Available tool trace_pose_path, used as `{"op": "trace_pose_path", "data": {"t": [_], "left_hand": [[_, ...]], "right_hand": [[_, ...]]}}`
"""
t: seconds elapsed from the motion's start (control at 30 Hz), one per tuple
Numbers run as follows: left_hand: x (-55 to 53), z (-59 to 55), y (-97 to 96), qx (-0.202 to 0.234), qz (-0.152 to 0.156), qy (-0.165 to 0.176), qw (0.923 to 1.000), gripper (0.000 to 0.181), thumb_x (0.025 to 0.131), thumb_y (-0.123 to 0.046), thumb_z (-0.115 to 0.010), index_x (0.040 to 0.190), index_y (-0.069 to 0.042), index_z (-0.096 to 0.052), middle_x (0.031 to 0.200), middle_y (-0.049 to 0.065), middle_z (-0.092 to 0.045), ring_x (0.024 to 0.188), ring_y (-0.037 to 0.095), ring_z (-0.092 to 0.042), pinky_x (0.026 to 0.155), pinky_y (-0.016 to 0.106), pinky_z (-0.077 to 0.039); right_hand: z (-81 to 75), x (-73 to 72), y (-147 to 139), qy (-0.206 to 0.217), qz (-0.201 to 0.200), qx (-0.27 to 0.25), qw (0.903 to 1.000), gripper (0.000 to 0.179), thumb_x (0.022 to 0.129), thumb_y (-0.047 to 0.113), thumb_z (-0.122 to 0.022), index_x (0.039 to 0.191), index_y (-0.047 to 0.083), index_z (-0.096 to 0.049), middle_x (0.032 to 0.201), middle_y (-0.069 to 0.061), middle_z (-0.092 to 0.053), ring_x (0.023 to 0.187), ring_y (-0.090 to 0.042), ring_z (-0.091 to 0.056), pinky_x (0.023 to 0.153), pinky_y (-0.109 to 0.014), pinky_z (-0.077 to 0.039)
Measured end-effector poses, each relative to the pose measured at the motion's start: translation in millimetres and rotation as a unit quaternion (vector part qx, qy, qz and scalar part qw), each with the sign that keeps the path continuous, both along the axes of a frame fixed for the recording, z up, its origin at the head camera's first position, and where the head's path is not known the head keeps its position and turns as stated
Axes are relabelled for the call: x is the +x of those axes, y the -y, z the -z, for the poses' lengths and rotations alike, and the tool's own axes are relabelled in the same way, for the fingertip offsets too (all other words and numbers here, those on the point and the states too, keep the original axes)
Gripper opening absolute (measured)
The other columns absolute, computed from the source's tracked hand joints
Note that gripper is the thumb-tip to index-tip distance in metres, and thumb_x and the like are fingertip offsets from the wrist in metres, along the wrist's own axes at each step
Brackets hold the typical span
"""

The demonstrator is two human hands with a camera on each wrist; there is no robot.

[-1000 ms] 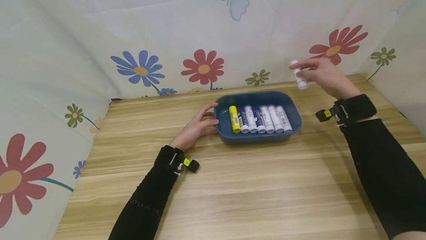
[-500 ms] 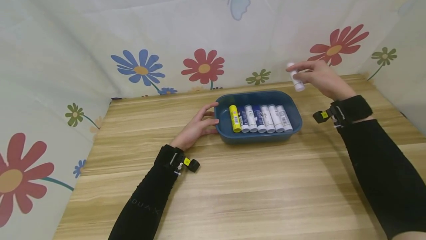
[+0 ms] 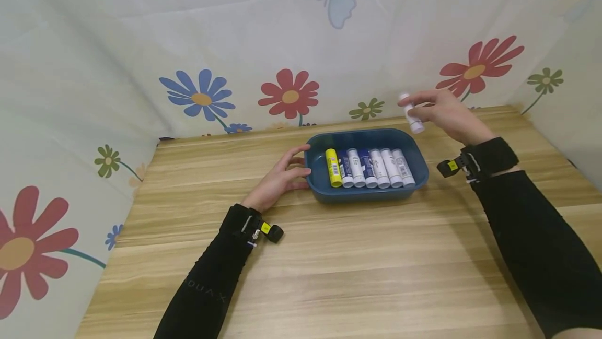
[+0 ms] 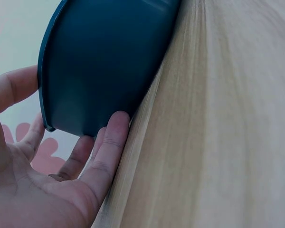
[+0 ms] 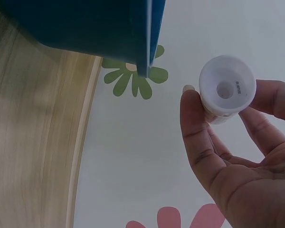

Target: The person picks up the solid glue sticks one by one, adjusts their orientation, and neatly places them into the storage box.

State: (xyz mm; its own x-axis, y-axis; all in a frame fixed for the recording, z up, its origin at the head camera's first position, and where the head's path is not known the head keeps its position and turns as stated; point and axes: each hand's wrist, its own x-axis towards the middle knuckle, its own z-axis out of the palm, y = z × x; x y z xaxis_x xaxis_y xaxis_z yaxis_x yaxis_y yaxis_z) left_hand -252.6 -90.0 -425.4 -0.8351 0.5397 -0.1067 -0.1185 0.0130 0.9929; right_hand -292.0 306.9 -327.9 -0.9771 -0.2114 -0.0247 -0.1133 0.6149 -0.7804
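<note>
A white glue stick (image 3: 411, 113) is pinched in my right hand (image 3: 447, 112), above the far right corner of the blue plastic bin (image 3: 367, 196). The right wrist view shows the hollow white end of this glue stick (image 5: 227, 84) between thumb and fingers. My left hand (image 3: 281, 177) rests against the bin's left end. In the left wrist view its fairly straight fingers (image 4: 107, 156) touch the outer wall, one of them up at the rim. Inside the bin, a yellow glue stick (image 3: 333, 168) lies leftmost in a row with several white and blue-and-white glue sticks (image 3: 378, 169).
The bin stands on a wood-grain table (image 3: 329, 266), close to its back edge. Behind it hangs a pale cloth backdrop (image 3: 226, 25) printed with flowers and a butterfly. Small cameras on both wrists, such as the left wrist camera (image 3: 273, 233), stick out beside the hands.
My right hand has moved left and slightly down with the white glue stick, nearer the bin. The left hand stays at the bin's left end.
</note>
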Motion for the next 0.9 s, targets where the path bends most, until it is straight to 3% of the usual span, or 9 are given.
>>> {"op": "trace_pose_path", "data": {"t": [0.4, 0.9], "left_hand": [[-0.9, 0.8, -0.5, -0.003, 0.000, -0.002, 1.0000, 0.057, 0.098, -0.021, -0.059, 0.148, -0.034, -0.035, 0.143, 0.013, -0.033, 0.121, 0.034, -0.054, 0.102, 0.049, -0.051], [-0.4, 1.1, -0.3, -0.001, 0.003, -0.004, 1.0000, 0.057, 0.098, -0.021, -0.059, 0.148, -0.034, -0.035, 0.143, 0.013, -0.034, 0.126, 0.036, -0.049, 0.105, 0.051, -0.049]], "right_hand": [[9.2, -1.1, -0.2, 0.007, -0.006, -0.006, 0.9999, 0.042, 0.100, 0.024, -0.056, 0.138, 0.006, -0.055, 0.147, -0.015, -0.046, 0.118, -0.023, -0.044, 0.081, -0.018, -0.047], [4.4, 1.1, 8.9, 0.013, -0.022, 0.023, 0.9994, 0.045, 0.100, 0.032, -0.056, 0.140, 0.012, -0.054, 0.150, -0.013, -0.045, 0.127, -0.028, -0.043, 0.091, -0.030, -0.043]]}}
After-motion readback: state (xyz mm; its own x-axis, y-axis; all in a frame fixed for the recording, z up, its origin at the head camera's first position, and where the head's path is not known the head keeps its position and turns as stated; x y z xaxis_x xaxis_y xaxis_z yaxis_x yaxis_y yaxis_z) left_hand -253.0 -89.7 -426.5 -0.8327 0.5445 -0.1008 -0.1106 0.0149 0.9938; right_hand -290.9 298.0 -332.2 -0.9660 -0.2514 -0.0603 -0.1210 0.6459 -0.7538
